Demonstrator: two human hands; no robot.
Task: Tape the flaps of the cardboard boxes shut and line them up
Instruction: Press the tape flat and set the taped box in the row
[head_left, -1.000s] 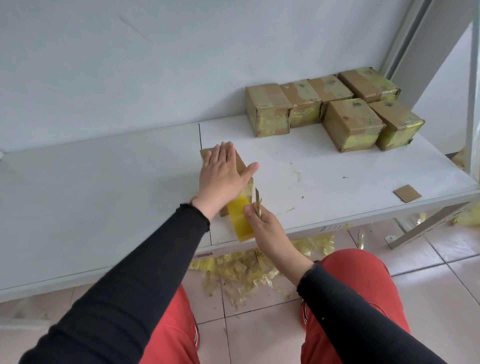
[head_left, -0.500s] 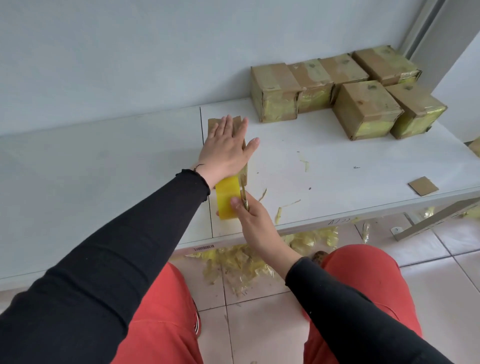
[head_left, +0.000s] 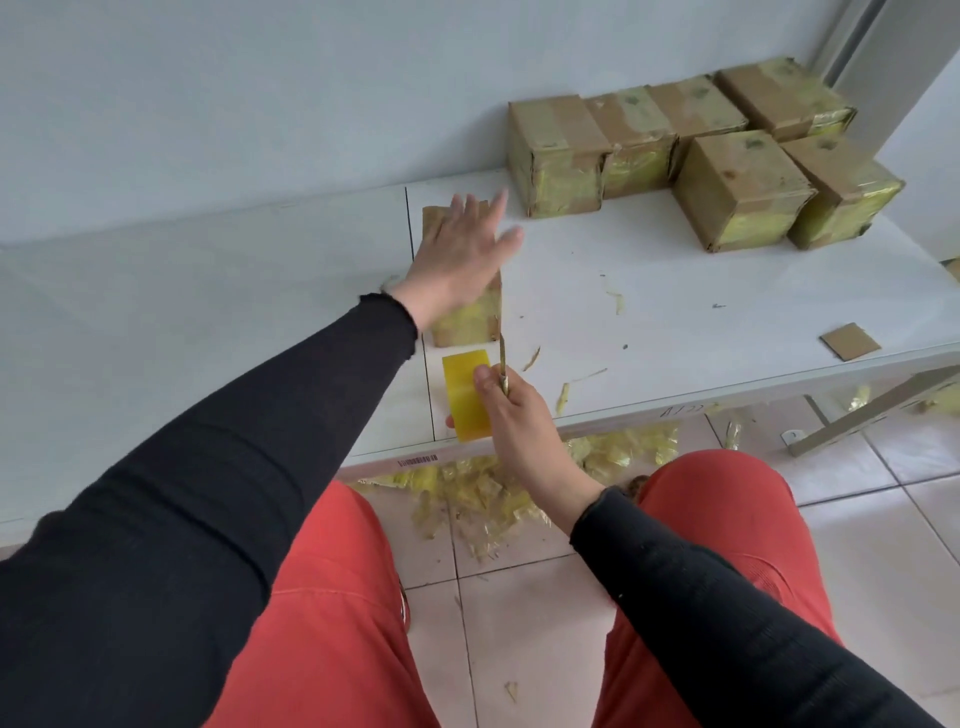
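Now the left hand (head_left: 460, 249), fingers spread, is pressing the cardboard box (head_left: 467, 322) at the near table edge; the right hand (head_left: 511, 410) is gripping tape roll (head_left: 466, 395) and blade (head_left: 502, 348). Advice: be holding the box firm, cutting close.

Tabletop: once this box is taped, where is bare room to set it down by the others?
Bare white table lies between the box under the left hand and the taped boxes, in front of the leftmost one. Left of the seam is bare too. The near edge is crowded: tape roll, right hand, tape scraps.
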